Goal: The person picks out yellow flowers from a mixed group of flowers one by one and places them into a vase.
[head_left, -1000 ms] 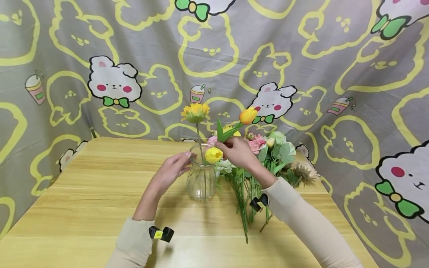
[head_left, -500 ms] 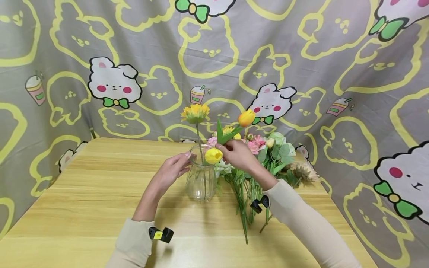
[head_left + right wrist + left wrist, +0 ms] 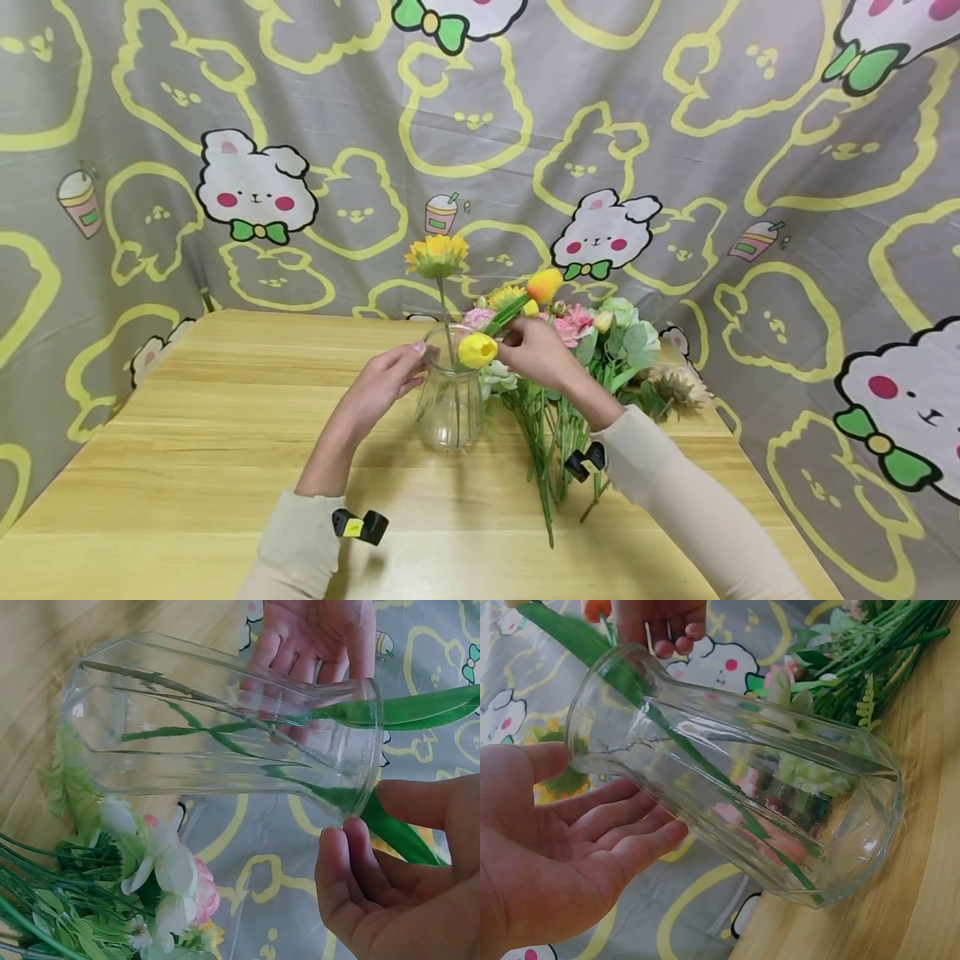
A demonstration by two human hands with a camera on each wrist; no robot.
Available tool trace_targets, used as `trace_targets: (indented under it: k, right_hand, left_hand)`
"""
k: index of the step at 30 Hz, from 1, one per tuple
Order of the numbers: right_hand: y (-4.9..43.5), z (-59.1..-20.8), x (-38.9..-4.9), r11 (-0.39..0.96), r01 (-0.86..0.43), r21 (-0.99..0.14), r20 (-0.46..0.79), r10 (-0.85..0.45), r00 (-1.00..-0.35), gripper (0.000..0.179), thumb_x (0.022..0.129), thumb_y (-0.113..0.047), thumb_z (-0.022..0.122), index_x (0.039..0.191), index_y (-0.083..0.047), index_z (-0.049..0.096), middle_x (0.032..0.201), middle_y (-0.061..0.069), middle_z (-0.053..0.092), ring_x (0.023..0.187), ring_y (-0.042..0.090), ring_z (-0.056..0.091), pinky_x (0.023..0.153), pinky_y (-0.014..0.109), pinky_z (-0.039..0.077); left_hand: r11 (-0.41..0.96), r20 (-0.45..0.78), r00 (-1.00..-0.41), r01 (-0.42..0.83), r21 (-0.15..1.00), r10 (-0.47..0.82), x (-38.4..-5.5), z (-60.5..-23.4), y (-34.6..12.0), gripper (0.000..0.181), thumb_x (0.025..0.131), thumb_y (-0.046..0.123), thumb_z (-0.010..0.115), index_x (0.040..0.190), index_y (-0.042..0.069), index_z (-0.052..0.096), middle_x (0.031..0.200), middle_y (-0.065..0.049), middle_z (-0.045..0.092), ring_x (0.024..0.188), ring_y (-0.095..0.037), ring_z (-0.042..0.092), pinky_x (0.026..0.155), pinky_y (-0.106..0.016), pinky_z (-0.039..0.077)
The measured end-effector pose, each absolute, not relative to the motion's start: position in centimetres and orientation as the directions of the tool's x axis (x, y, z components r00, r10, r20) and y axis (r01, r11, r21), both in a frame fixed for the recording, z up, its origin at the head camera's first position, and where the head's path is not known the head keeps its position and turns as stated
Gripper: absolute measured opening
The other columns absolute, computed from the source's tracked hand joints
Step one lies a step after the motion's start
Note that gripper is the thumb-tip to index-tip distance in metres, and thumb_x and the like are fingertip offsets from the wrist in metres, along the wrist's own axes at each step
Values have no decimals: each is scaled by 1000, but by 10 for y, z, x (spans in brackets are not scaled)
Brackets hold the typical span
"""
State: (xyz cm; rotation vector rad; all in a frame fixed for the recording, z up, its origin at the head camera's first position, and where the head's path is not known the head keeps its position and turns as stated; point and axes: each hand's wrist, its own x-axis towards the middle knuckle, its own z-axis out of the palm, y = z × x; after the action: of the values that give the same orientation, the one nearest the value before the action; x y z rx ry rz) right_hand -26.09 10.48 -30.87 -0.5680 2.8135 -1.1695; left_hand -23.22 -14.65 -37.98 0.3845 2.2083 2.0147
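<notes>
A clear glass vase (image 3: pixel 452 408) stands upright on the table. My left hand (image 3: pixel 386 375) holds its neck, thumb at the rim and fingers along the side in the left wrist view. The vase contains a tall yellow flower (image 3: pixel 437 256) and a yellow tulip (image 3: pixel 477 350), whose head leans over the rim toward me. With my right hand (image 3: pixel 536 350) I pinch an orange-yellow tulip (image 3: pixel 545 285) beside the rim; its green leaf (image 3: pixel 401 834) passes between thumb and fingers in the right wrist view. Its lower end reaches into the vase mouth.
Pink, white and green flowers (image 3: pixel 621 321) lie in a pile right of the vase, their green stems (image 3: pixel 542 467) pointing toward me. A beige flower (image 3: pixel 678 385) lies at the pile's right end. A patterned curtain (image 3: pixel 472 100) hangs behind the wooden table (image 3: pixel 210 467).
The orange-yellow tulip has come down, its leaf turning from upright to slanted beside the rim. My right hand has lowered slightly; the left hand and vase stay in place.
</notes>
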Motion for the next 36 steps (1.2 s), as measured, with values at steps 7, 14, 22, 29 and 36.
trace_targets:
  k: [7,14,22,29,36]
  right_hand:
    - [105,-308,-259,647,-281,-709,57,-344,-937,9,92,-10,62,100,-6,66,62,-1,45,52,13,35,51,25,32]
    - [110,-309,-258,637,-265,-724,56,-329,-943,26,97,-18,65,120,-8,70,91,7,69,67,16,57,58,27,48]
    - [112,-309,-260,630,-290,-720,75,-344,-936,28,96,-20,68,121,-7,71,110,11,71,79,19,65,67,28,55]
    - [114,-310,-261,669,-307,-677,89,-340,-936,30,95,-21,69,121,-7,70,115,12,70,87,21,67,72,30,59]
    - [119,-314,-264,707,-345,-617,118,-350,-929,27,96,-22,70,118,-7,71,117,11,71,94,22,70,72,30,59]
  left_hand:
    - [69,84,-958,107,992,273,-232,-380,-147,63,107,52,42,145,3,53,153,-17,49,144,-33,45,121,-44,40]
    - [65,82,-958,103,992,276,-232,-380,-147,63,107,51,42,144,2,53,153,-17,49,144,-34,45,121,-45,40]
    - [69,86,-957,109,992,277,-232,-380,-147,64,107,52,42,144,2,52,153,-17,49,145,-34,44,121,-45,39]
    - [71,87,-955,112,991,284,-232,-380,-149,64,107,52,42,144,1,52,153,-17,49,145,-34,44,121,-45,39]
    - [68,89,-956,113,991,280,-232,-379,-148,63,107,52,42,143,2,54,152,-16,50,144,-33,45,120,-44,40]
